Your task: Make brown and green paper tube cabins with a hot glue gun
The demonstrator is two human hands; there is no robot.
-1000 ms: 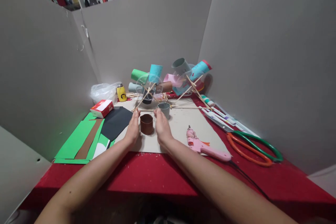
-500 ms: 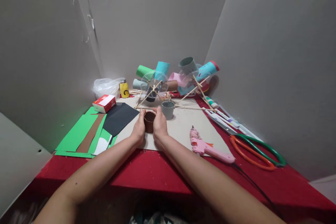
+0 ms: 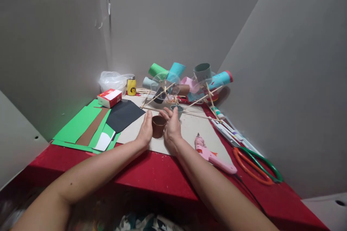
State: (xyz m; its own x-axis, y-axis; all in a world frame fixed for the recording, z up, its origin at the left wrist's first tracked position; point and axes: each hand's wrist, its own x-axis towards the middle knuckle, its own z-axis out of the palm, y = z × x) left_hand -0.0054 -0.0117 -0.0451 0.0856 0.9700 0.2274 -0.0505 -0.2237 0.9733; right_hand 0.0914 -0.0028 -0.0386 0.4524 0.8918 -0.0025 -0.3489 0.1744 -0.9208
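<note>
A small brown paper cup (image 3: 158,125) stands on a grey cardboard sheet (image 3: 189,130). My left hand (image 3: 145,131) presses its flat fingers against the cup's left side. My right hand (image 3: 171,127) cups the right side, fingers straight and slightly apart. Both palms sandwich the cup between them. Just behind my right hand sits a small grey cup (image 3: 176,109), beside thin wooden sticks (image 3: 195,114) joined into a frame.
Coloured paper tubes (image 3: 176,70) and clear discs on sticks crowd the back. A pink glue gun (image 3: 211,154), glue sticks and orange-green scissors (image 3: 255,164) lie right. Green, brown and black paper sheets (image 3: 92,126), a red box (image 3: 109,97) and a yellow bottle (image 3: 131,86) lie left.
My hands closed in from either side of the brown cup until both palms press it. The camera tilted down, so the shelf at the top left went out of view.
</note>
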